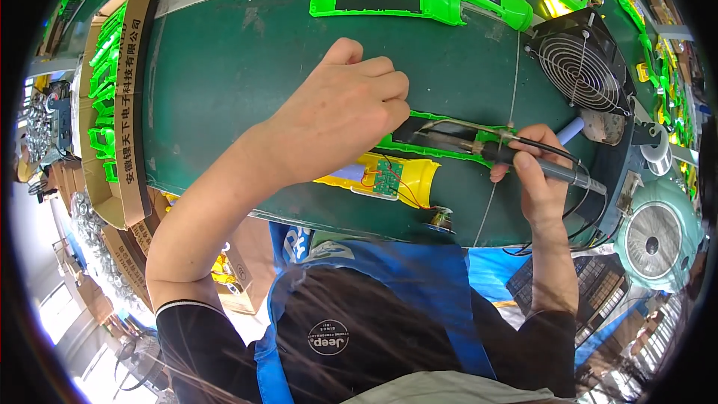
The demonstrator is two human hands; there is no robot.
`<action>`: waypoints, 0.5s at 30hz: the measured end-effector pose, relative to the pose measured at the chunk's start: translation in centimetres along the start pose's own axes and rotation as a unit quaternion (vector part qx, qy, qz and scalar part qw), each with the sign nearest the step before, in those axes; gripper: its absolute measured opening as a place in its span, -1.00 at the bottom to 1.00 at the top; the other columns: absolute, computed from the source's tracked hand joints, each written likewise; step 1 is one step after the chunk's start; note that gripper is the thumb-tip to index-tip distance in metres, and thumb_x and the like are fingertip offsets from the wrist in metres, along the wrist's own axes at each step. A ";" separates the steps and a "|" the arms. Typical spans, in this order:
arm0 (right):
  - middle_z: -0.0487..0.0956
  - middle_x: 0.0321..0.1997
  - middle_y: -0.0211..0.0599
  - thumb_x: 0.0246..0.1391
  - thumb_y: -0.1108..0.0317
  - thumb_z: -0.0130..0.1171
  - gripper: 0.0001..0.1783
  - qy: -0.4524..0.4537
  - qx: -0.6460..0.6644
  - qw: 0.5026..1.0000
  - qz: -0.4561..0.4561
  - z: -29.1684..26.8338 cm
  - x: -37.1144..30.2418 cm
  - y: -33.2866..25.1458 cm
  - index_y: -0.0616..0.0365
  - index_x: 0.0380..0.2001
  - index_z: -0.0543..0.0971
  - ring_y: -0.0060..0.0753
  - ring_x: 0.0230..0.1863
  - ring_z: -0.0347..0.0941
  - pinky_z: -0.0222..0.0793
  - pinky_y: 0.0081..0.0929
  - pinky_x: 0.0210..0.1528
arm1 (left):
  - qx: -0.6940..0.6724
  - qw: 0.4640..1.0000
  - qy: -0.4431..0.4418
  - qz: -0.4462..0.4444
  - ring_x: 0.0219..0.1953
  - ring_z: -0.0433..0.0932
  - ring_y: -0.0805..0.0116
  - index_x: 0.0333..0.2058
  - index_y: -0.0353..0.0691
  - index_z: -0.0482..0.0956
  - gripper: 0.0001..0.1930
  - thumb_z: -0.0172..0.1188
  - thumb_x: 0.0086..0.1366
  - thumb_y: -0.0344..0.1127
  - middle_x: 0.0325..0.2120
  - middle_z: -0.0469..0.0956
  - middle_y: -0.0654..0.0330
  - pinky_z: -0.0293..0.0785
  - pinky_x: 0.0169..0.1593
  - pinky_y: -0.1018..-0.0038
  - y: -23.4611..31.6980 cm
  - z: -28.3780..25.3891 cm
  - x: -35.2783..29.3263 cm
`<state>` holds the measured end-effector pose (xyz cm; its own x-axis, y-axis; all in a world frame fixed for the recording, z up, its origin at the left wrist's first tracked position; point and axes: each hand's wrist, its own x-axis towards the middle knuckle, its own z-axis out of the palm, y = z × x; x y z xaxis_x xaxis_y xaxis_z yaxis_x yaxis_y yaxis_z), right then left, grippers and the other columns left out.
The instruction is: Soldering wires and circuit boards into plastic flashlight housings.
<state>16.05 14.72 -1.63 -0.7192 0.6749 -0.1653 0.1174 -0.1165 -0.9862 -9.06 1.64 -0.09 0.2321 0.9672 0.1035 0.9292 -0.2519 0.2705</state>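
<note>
My right hand (540,183) is closed around the black handle of a soldering iron (550,170). A thin metal tube runs alongside its tip, which points left over a green plastic housing (430,117) lying on the bench. My left hand (355,105) is curled shut above that housing's left end; whatever its fingers hold is hidden beneath them. Just nearer to me lies a yellow housing (422,179) with a small green circuit board (389,176) and red wires. The wires lead to a round metal-rimmed part (441,219) at the bench's near edge.
Two more green housings (452,6) (516,11) lie at the back. A black fan with a wire guard (580,67) stands at the right, near a solder spool (657,151) and a round pale-green device (654,232). A cardboard box (134,105) of green parts stands left.
</note>
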 end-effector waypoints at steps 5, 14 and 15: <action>0.50 -0.45 -0.26 0.04 0.24 0.19 -0.64 0.018 0.008 1.000 -0.001 -0.7 -0.7 0.7 0.31 -0.25 0.39 -0.40 -0.49 0.50 0.41 -0.51 -0.28 | 0.015 1.000 0.004 0.008 -0.25 0.41 0.42 -0.56 -0.12 0.51 -0.93 0.22 -0.05 -0.43 -0.43 0.41 0.35 0.19 -0.05 0.36 0.0 0.3 0.2; 0.56 -0.42 -0.18 0.11 0.32 0.16 -0.71 0.027 0.046 0.996 -0.073 -1.9 -2.0 0.9 0.32 -0.23 0.41 -0.45 -0.37 0.53 0.42 -0.51 -0.19 | 0.010 1.000 -0.019 -0.005 -0.23 0.43 0.38 -0.52 -0.12 0.46 -0.90 0.21 0.04 -0.44 -0.40 0.43 0.33 0.18 -0.04 0.33 0.5 -0.6 0.5; 0.56 -0.41 -0.17 0.11 0.32 0.16 -0.71 0.032 0.050 0.995 -0.075 -2.0 -2.1 0.9 0.32 -0.23 0.40 -0.45 -0.37 0.53 0.42 -0.52 -0.17 | 0.009 1.000 -0.018 -0.007 -0.23 0.43 0.37 -0.53 -0.13 0.45 -0.90 0.21 0.04 -0.44 -0.40 0.43 0.33 0.17 -0.04 0.34 0.5 -0.6 0.5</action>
<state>19.02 14.60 -2.15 -0.6781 0.7347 -0.0201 -0.0580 -0.0807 -0.9950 -8.64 1.95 0.64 0.2292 0.9712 0.0644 0.9372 -0.2381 0.2549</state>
